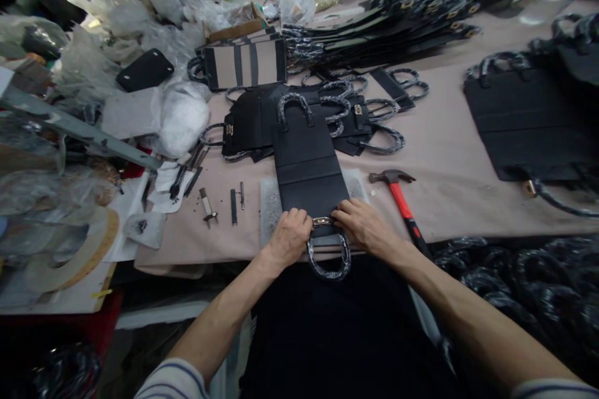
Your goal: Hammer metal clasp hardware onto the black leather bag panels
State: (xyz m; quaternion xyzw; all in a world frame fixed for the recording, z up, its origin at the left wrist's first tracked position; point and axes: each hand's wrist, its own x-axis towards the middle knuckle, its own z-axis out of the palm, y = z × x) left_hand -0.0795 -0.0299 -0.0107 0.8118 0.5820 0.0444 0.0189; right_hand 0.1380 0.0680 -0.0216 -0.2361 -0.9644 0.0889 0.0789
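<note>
A flat black handbag panel (309,168) lies in front of me, a plastic-wrapped handle at each end. My left hand (291,232) has its fingers curled on the panel's near left edge. At the near right edge my right hand (359,222) pinches the panel in the same way. Between the two hands sits a small gold-coloured metal clasp (321,221). The near handle (329,275) hangs past the table edge towards my lap. Beneath the panel is a pale worn slab (269,209). My fingertips partly hide the panel's corners.
A claw hammer (399,196) with a red and black handle lies on the right. Small metal tools (233,207) lie left of the slab. More black bag panels (253,118) are spread behind, with a tall stack (374,34) farther back. Clear plastic bags (185,115) crowd the left.
</note>
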